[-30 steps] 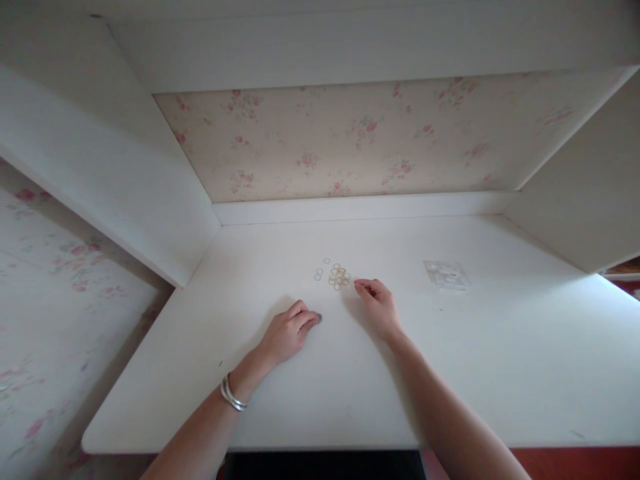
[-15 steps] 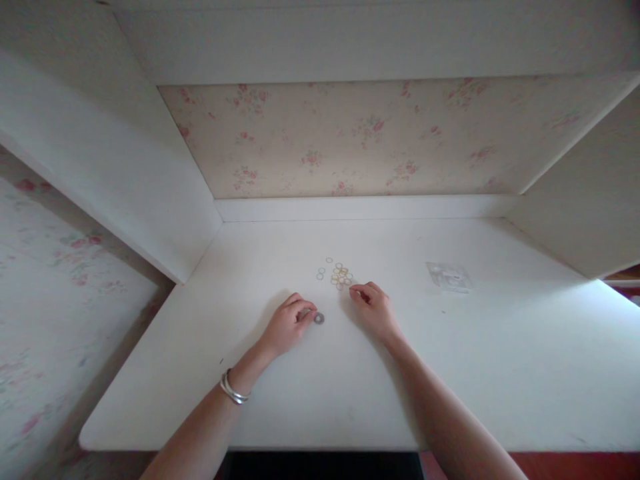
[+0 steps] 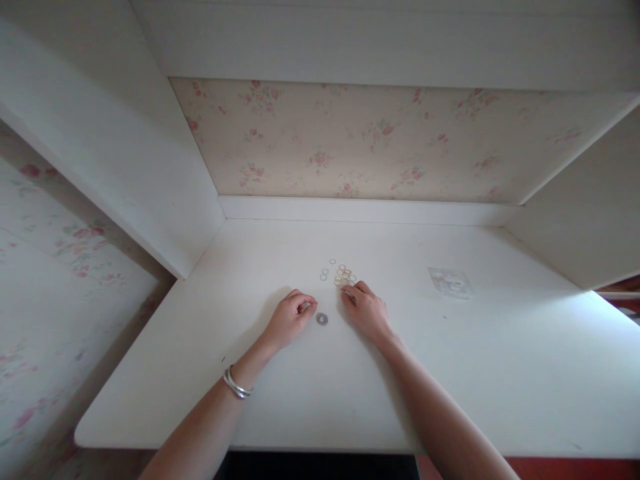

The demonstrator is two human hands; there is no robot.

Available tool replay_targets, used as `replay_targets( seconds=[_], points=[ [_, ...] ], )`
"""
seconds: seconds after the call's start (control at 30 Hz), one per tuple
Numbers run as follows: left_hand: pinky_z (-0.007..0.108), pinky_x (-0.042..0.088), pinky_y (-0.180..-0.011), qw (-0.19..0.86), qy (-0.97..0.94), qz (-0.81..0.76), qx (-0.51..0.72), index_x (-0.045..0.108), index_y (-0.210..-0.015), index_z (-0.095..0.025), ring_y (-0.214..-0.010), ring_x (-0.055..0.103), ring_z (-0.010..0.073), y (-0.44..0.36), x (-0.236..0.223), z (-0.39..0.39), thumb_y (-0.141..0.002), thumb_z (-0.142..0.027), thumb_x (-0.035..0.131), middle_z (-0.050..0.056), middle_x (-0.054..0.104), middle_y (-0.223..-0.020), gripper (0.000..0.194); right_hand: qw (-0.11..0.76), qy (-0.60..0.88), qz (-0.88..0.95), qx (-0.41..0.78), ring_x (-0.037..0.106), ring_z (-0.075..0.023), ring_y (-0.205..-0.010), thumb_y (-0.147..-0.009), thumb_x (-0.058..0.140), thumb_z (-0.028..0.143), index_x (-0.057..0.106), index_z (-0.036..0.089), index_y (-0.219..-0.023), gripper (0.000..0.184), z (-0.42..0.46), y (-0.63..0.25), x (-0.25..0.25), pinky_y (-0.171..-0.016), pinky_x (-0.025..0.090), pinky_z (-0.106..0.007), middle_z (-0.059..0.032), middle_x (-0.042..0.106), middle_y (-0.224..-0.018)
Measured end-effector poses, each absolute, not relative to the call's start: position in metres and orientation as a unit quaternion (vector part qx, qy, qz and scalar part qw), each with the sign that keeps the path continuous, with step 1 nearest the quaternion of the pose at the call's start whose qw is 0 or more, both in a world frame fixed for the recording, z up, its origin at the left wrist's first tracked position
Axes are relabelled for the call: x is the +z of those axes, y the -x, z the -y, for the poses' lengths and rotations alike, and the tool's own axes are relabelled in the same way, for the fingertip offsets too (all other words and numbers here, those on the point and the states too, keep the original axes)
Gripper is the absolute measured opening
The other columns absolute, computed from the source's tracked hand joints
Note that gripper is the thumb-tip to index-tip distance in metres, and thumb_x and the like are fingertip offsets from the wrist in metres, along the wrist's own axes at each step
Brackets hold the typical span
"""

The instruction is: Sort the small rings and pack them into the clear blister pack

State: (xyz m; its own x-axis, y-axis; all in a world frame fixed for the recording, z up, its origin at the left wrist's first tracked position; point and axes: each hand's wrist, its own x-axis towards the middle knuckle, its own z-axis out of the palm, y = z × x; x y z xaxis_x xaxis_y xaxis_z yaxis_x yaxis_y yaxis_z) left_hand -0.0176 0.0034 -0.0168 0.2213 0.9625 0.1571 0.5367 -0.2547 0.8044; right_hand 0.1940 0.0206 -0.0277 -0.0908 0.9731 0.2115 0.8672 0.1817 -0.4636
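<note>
A cluster of thin gold-coloured rings (image 3: 343,272) lies on the white desktop. Just left of it sit a few thin pale rings (image 3: 324,274), with one more ring (image 3: 333,261) behind. My right hand (image 3: 367,311) rests at the near edge of the cluster, thumb and index finger closed over it; what they pinch, if anything, is too small to see. My left hand (image 3: 290,319) has its thumb and index finger pinched together, and their contents cannot be made out. Close to those fingertips, a small grey ring-shaped piece (image 3: 322,319) lies flat, apart from the hand.
A clear plastic bag (image 3: 451,283) lies on the desk (image 3: 480,373) to the right. A small dark speck (image 3: 223,359) is by my left forearm. White panels enclose the desk at the left, right and above, with floral wallpaper (image 3: 350,140) behind.
My left fingertips have come off the grey ring-shaped piece and moved slightly up. My right fingertips have shifted left onto the near edge of the gold rings. The view has tilted a little.
</note>
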Motion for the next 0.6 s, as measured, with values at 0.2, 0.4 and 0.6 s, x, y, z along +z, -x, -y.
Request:
replay_targets(
  seconds=[0.2, 0.4, 0.6],
  points=[
    [0.026, 0.042, -0.064, 0.311, -0.717, -0.524, 0.338, 0.067, -0.087, -0.019, -0.067, 0.051, 0.0131, 0.018, -0.0171, -0.0033, -0.085, -0.034, 0.05, 0.003, 0.058, -0.079, 0.023, 0.235, 0.622, 0.738, 0.115, 0.057, -0.0135, -0.069, -0.088, 0.043, 0.032, 0.067, 0.026, -0.091, 0.025, -0.0199, -0.1943, -0.0281, -0.058, 0.034, -0.025, -0.0039, 0.06, -0.092],
    [0.026, 0.042, -0.063, 0.317, -0.719, -0.521, 0.334, 0.067, -0.087, -0.019, -0.066, 0.05, 0.0129, 0.0184, -0.0184, -0.0035, -0.085, -0.032, 0.05, 0.003, 0.058, -0.08, 0.022, 0.22, 0.62, 0.745, 0.112, 0.055, -0.0127, -0.068, -0.09, 0.041, 0.028, 0.066, 0.023, -0.084, 0.026, -0.0198, -0.1933, -0.0274, -0.058, 0.034, -0.024, -0.0036, 0.058, -0.089],
    [0.026, 0.043, -0.064, 0.328, -0.713, -0.519, 0.34, 0.067, -0.087, -0.019, -0.069, 0.052, 0.0133, 0.0184, -0.0183, -0.004, -0.084, -0.032, 0.05, 0.003, 0.058, -0.082, 0.022, 0.269, 0.582, 0.752, 0.154, 0.055, -0.0135, -0.071, -0.09, 0.04, 0.03, 0.066, 0.022, -0.09, 0.027, -0.0129, -0.1972, -0.0249, -0.064, 0.039, -0.024, -0.0043, 0.058, -0.088]
  ],
)
